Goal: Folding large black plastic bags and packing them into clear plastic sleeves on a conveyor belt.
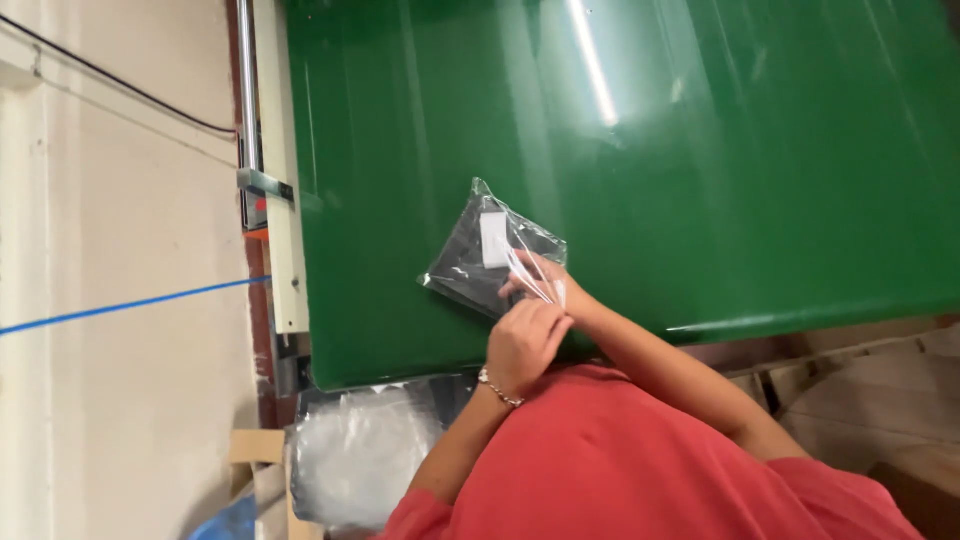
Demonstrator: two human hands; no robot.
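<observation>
- The bag (492, 262), clear plastic with a dark folded piece and a white label inside, lies flat on the green belt (700, 150), near its edge closest to me.
- My two hands are together at the bag's open end, the corner nearest my body. My left hand (524, 340), the one with the bracelet, is closed on the loose flap (530, 275) of film; my right hand (555, 290) pinches the same end just beside it, partly hidden behind the left.
- To close it well, I judge I should pull the flap taut and square across the mouth before pressing it down, so no crease gets trapped.
- I should keep the dark piece pushed back from the mouth, so that only film meets film.
- Pressing along the flap from one side to the other should let the air out.
- The belt is glossy; I would hold the bag down lightly so it does not slide.
- A heap of clear bags (360, 460) sits below the belt edge, to my left.
</observation>
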